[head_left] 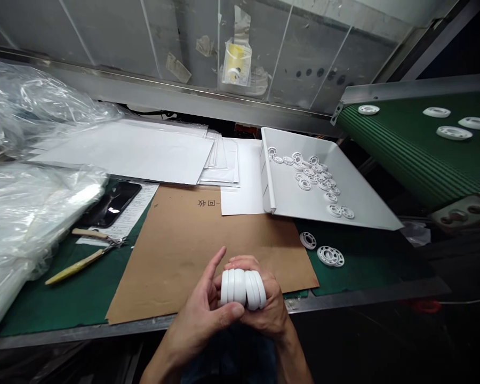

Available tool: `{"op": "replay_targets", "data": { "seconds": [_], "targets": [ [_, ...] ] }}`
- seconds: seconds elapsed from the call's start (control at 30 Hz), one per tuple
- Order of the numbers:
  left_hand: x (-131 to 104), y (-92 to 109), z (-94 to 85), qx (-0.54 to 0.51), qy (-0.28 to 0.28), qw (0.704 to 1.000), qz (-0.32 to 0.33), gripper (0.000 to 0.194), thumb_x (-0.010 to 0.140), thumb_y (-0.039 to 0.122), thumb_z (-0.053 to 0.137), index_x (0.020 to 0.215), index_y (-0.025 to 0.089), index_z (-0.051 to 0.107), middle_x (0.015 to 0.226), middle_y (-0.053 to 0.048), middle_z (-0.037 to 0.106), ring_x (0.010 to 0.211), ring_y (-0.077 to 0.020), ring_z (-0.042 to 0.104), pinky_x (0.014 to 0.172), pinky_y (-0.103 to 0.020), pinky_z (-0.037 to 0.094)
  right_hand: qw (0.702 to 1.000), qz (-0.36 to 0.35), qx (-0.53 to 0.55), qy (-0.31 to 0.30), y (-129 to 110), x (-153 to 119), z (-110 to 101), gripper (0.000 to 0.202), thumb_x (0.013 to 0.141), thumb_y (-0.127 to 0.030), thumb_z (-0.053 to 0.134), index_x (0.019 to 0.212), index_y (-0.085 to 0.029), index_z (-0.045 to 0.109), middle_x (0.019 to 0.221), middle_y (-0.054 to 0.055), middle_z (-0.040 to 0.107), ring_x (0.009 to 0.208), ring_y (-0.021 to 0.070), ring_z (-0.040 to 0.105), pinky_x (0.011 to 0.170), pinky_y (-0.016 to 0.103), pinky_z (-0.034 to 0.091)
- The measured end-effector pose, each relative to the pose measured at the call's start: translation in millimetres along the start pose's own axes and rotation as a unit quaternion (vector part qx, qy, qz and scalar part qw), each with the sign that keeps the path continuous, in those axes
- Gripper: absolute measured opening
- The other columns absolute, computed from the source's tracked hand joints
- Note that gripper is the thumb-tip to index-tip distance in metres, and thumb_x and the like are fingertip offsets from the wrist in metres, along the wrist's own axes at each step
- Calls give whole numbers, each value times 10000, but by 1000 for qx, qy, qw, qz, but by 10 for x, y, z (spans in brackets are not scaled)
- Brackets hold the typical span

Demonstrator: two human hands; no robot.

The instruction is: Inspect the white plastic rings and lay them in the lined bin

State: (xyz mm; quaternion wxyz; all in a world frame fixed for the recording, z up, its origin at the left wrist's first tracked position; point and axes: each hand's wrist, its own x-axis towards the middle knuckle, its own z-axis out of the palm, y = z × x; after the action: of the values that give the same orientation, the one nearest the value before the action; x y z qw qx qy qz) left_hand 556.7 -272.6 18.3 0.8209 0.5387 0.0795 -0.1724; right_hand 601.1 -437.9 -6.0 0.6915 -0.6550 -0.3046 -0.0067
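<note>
Between my two hands is a stack of white plastic rings [234, 286], held on its side over the front edge of the bench. My left hand [202, 309] grips the stack's left part, its thumb across the front and its index finger raised. Around the right part of the stack my right hand [270, 306] is closed, with some fingers hidden behind the rings. Loose white rings [328, 256] lie on the green mat to the right of my hands. More sit scattered in a white tray [368, 197] at the back right.
Brown cardboard [184, 240] covers the middle of the bench. To the left lie wooden-handled pliers [80, 261], a dark phone [111, 204] and clear plastic bags [32, 213]. White sheets [136, 149] are stacked behind. A green conveyor belt [416, 154] carries several rings at the right.
</note>
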Motion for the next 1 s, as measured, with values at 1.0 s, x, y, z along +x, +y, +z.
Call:
{"op": "replay_targets", "data": {
  "seconds": [1.0],
  "targets": [
    [12, -32, 158, 88, 106, 990, -6, 1201, 657, 425, 928, 1643, 216, 275, 1273, -102, 633, 1001, -237, 667, 902, -326, 544, 992, -43, -113, -22, 43, 14, -6, 581, 932, -358, 725, 1484, -256, 574, 1447, 134, 615, 1361, 316, 569, 1174, 493, 488]
  ]
}}
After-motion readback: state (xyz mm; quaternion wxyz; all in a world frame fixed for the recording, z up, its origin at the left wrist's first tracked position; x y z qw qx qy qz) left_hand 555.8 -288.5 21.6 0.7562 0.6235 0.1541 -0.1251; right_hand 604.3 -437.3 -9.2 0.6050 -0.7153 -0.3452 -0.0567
